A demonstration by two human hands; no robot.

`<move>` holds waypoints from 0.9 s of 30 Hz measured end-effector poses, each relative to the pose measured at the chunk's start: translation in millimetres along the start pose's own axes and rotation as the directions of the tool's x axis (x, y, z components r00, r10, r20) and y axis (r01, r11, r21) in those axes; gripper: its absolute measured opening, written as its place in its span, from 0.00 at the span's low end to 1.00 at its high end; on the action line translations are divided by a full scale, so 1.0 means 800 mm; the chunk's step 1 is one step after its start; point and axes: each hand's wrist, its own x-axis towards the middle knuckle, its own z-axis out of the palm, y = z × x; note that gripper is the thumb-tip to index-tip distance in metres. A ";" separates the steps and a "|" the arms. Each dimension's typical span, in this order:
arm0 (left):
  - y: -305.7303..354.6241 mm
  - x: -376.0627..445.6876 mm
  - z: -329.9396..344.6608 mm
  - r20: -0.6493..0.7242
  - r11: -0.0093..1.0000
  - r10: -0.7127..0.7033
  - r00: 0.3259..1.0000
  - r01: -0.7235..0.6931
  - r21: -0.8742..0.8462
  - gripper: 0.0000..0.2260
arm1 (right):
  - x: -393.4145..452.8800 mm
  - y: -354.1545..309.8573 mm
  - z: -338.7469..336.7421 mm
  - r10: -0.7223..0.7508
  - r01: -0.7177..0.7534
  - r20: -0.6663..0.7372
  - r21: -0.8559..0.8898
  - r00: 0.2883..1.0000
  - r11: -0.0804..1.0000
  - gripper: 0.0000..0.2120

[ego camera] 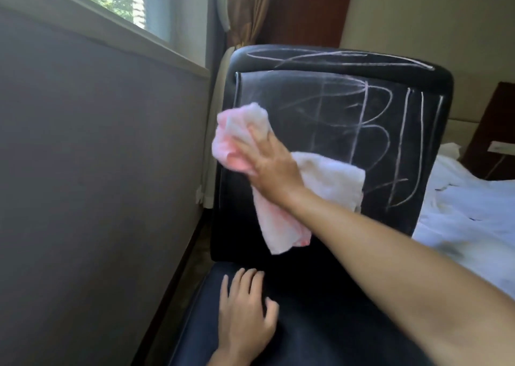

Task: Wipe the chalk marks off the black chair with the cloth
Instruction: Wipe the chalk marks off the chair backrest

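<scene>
The black chair (328, 131) faces me, its backrest covered in white chalk marks (401, 148), with more along the top edge. Marks on the left part of the backrest look smeared and faint. My right hand (271, 165) presses a pink and white cloth (242, 134) flat against the left side of the backrest, fingers spread over it. Loose ends of the cloth hang below and to the right of the hand. My left hand (245, 315) rests open on the chair's dark seat, fingers spread.
A grey wall (97, 170) with a window sill stands close on the left. A bed with white sheets (468, 207) lies right of the chair. Brown curtains (248, 9) hang behind the chair, and a dark wooden headboard (496, 131) is at far right.
</scene>
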 end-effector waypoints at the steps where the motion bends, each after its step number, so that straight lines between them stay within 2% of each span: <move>1: -0.005 0.000 -0.007 -0.004 1.000 -0.004 1.000 0.004 0.024 0.24 | -0.025 -0.006 0.008 -0.026 0.026 -0.008 -0.009 1.000 1.000 0.32; 7: -0.030 -0.011 -0.018 0.107 0.983 -0.034 0.994 0.013 0.186 0.28 | -0.132 0.012 0.007 -0.271 0.267 0.006 -0.198 0.962 0.943 0.23; 9: -0.026 -0.013 -0.016 0.154 0.981 -0.018 0.988 -0.012 0.194 0.30 | -0.135 0.032 -0.005 -0.336 0.329 0.034 -0.311 0.941 0.891 0.24; 11: -0.020 -0.011 -0.015 0.219 0.978 -0.029 0.975 -0.018 0.210 0.31 | -0.120 0.055 -0.026 -0.344 0.329 0.040 -0.417 0.938 0.847 0.25; 14: -0.022 -0.010 -0.013 0.337 0.978 -0.083 0.938 0.011 0.208 0.32 | -0.067 0.082 -0.057 -0.221 0.199 0.016 -0.502 0.975 0.842 0.23; 16: -0.021 -0.010 -0.011 0.354 0.976 -0.092 0.931 0.013 0.219 0.33 | -0.019 0.091 -0.082 0.022 0.005 0.054 -0.468 0.998 0.884 0.27; 18: -0.021 -0.008 -0.011 0.358 0.975 -0.098 0.929 0.018 0.219 0.33 | 0.029 0.093 -0.100 0.271 -0.218 0.106 -0.355 0.957 0.909 0.38; 20: -0.022 -0.009 -0.009 0.354 0.976 -0.102 0.930 0.025 0.216 0.33 | 0.072 0.085 -0.105 0.431 -0.387 0.154 -0.249 0.889 0.888 0.45; 22: -0.023 -0.008 -0.008 0.349 0.979 -0.097 0.932 0.027 0.200 0.33 | 0.101 0.067 -0.092 0.465 -0.424 0.179 -0.224 0.867 0.877 0.42; 24: -0.025 -0.008 -0.007 0.339 0.981 -0.095 0.936 0.030 0.194 0.33 | 0.107 0.045 -0.067 0.450 -0.409 0.142 -0.245 0.882 0.879 0.36; 27: -0.025 -0.009 -0.008 0.321 0.982 -0.102 0.941 0.045 0.182 0.32 | 0.076 0.015 -0.025 0.277 -0.269 0.000 -0.236 0.961 0.934 0.25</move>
